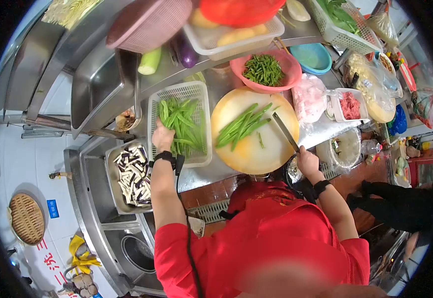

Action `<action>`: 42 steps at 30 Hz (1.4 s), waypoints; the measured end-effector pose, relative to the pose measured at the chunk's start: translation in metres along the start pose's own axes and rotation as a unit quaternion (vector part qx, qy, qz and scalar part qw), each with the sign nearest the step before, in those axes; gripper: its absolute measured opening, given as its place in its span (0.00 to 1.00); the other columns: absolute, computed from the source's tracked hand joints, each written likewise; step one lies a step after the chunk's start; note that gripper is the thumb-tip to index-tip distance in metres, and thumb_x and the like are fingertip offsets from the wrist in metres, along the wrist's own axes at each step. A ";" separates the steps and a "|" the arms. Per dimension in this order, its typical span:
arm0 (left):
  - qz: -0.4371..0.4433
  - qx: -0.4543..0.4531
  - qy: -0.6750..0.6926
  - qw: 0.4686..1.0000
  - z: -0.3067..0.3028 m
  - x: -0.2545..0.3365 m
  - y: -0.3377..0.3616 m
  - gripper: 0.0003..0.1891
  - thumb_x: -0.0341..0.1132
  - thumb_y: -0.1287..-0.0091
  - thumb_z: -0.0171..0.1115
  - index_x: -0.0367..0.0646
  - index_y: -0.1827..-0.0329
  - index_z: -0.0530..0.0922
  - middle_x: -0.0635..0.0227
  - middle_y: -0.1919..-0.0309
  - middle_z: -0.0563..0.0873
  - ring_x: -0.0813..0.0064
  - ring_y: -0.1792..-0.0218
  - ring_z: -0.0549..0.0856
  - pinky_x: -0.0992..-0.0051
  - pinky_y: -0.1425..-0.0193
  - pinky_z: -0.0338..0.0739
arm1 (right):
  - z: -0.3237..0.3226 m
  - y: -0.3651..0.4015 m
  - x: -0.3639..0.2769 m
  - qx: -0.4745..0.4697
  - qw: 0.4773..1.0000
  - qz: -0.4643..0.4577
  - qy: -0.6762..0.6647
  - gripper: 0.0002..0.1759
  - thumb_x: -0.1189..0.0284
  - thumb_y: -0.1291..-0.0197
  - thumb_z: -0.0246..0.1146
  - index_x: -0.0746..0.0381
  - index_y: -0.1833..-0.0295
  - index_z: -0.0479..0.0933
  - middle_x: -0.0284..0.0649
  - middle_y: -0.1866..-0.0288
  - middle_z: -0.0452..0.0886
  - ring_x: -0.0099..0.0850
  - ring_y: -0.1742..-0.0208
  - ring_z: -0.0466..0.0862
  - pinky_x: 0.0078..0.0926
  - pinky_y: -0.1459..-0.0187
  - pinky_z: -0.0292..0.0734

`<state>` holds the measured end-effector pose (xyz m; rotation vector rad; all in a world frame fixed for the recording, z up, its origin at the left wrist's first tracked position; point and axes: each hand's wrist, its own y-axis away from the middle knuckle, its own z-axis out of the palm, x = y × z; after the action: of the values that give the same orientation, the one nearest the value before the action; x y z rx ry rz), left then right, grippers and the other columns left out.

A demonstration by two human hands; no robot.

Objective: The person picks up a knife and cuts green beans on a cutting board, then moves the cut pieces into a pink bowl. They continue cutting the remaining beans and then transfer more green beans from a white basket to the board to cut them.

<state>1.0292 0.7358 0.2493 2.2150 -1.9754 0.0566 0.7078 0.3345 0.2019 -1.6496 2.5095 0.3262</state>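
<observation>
My left hand (pixel 163 137) reaches into a white plastic basket (pixel 209 144) and closes around some long flat green beans (pixel 181 121); its fingertips are partly hidden among them. My right hand (pixel 306 161) grips a kitchen knife (pixel 286 130), whose blade lies over the right side of a round cutting board (pixel 256 154). On the board, a bunch of whole green beans (pixel 243 124) is lined up at a slant, left of the blade. One small bean piece (pixel 260 140) lies apart from the bunch.
Behind the board stands a pink bowl (pixel 296 64) of cut green beans. A metal tray (pixel 109 169) of eggplant strips sits at left by the sinks. To the right are a tub (pixel 355 118) of red meat and a lined bucket (pixel 345 154). Another person's dark-clothed legs (pixel 390 203) show at right.
</observation>
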 end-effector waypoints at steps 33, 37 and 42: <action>0.485 0.107 -0.026 0.867 0.112 0.171 0.122 0.38 0.48 0.44 0.64 0.57 0.29 0.59 0.49 0.29 0.52 0.47 0.29 0.53 0.48 0.32 0.54 | 0.005 0.006 -0.004 0.003 0.996 0.063 -0.064 0.11 0.67 0.41 0.54 0.63 0.59 0.66 0.52 0.77 0.79 0.51 0.73 0.81 0.48 0.72 0.75; 0.468 0.091 -0.002 0.879 0.117 0.180 0.100 0.37 0.47 0.40 0.61 0.58 0.28 0.55 0.51 0.28 0.47 0.46 0.29 0.51 0.47 0.31 0.52 | 0.004 0.005 -0.004 0.003 0.996 0.066 -0.057 0.11 0.67 0.41 0.54 0.63 0.59 0.65 0.52 0.76 0.79 0.50 0.73 0.81 0.47 0.72 0.75; 0.459 0.066 0.032 0.885 0.103 0.178 0.098 0.33 0.41 0.39 0.60 0.60 0.30 0.59 0.57 0.28 0.52 0.50 0.29 0.54 0.49 0.31 0.53 | 0.002 0.015 0.005 0.066 0.993 0.008 -0.094 0.10 0.67 0.42 0.56 0.63 0.63 0.67 0.50 0.78 0.78 0.50 0.75 0.79 0.47 0.73 0.74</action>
<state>0.9451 0.5345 0.1833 1.0995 -2.8321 0.3807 0.6921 0.3363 0.2001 -1.4761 2.3530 0.2945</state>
